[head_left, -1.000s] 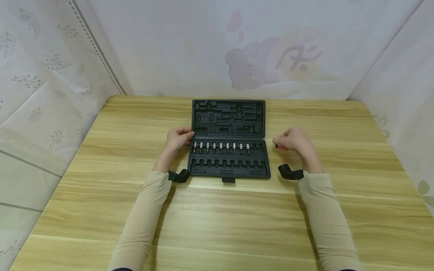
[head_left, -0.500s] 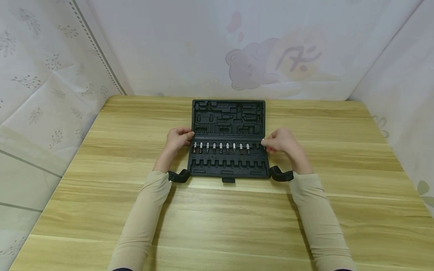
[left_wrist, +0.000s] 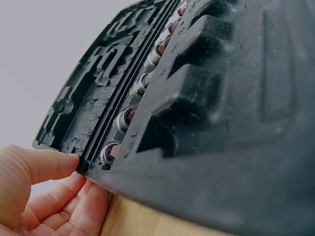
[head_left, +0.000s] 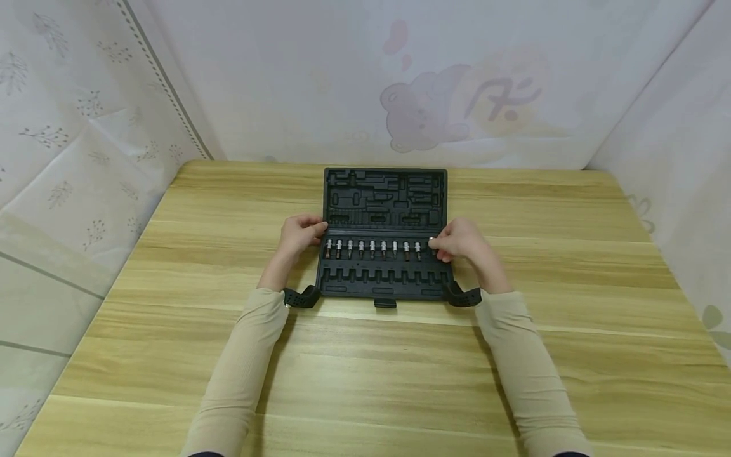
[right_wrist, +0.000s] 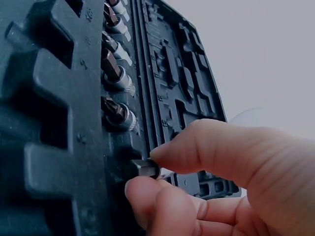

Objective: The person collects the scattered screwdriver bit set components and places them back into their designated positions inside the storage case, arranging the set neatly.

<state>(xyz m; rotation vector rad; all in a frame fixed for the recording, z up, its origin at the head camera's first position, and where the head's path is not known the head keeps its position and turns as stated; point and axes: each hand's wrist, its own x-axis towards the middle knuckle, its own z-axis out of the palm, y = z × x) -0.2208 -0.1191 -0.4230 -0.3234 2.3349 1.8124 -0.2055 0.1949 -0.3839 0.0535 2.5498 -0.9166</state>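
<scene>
A black case [head_left: 385, 235] lies open at the middle of the head view on a wooden table [head_left: 171, 355], its lid half toward the top of the frame and its tray half nearer the person. Across the tray's upper row sit bits [head_left: 371, 249], side by side in their slots, silver ends toward the hinge. The right hand [head_left: 464, 244] is at the right end of that row, thumb and forefinger pinched narrow on a small bit [right_wrist: 146, 168]; in the right wrist view it shows at lower centre, touching the tray just below the last seated bit [right_wrist: 117, 114]. It seems to be going into the vacant slot at the row's end. To do this well, the held bit should lie parallel to its neighbours, silver end toward the hinge like theirs, and be lowered straight into the recess, not slid in from the side, since the moulded ribs would probably catch it. The fingertips cover most of it, so whether it is already partly seated cannot be told. A light press from one fingertip should snap it home; a hard one might tip the tray. The left hand [head_left: 299, 233] helps there: its fingers curl at the case's left edge by the hinge, thumb [left_wrist: 47, 164] against the rim in the left wrist view's lower left.
</scene>
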